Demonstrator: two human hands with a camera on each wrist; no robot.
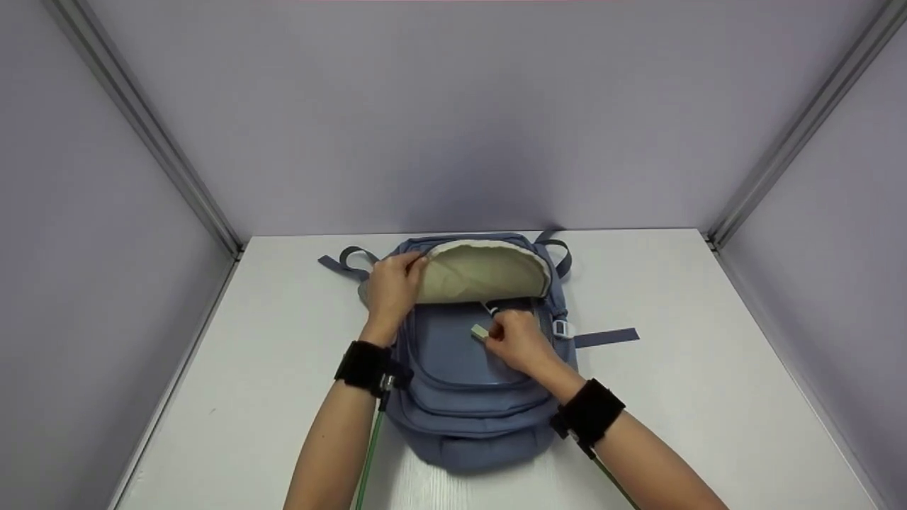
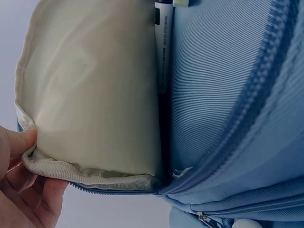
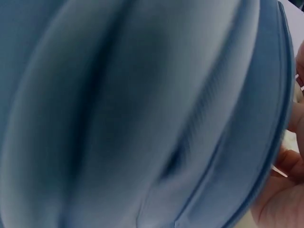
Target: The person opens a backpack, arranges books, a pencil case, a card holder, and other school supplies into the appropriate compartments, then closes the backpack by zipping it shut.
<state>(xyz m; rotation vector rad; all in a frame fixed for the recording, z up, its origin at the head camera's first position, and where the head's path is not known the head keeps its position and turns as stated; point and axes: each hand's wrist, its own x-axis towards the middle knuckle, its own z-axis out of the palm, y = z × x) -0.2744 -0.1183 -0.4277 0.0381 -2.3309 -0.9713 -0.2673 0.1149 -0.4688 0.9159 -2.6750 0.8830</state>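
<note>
A blue backpack (image 1: 460, 354) lies on its back with the beige-lined flap (image 1: 482, 273) of its front pocket folded up. My left hand (image 1: 393, 283) pinches the flap's left edge; in the left wrist view, thumb and fingers hold the beige hem. Over the pocket mouth, my right hand (image 1: 521, 340) has its fingers curled around a small pale green block (image 1: 480, 332), whose end sticks out to the left. A marker pen (image 2: 163, 52) with a white printed label lies along the pocket opening. Whether my right fingers also touch the pen is hidden.
The backpack rests on a white table (image 1: 283, 354) with grey-white panels behind and at both sides. Loose straps (image 1: 607, 338) spread left and right of it, and a white buckle (image 1: 562, 329) sits on its right side.
</note>
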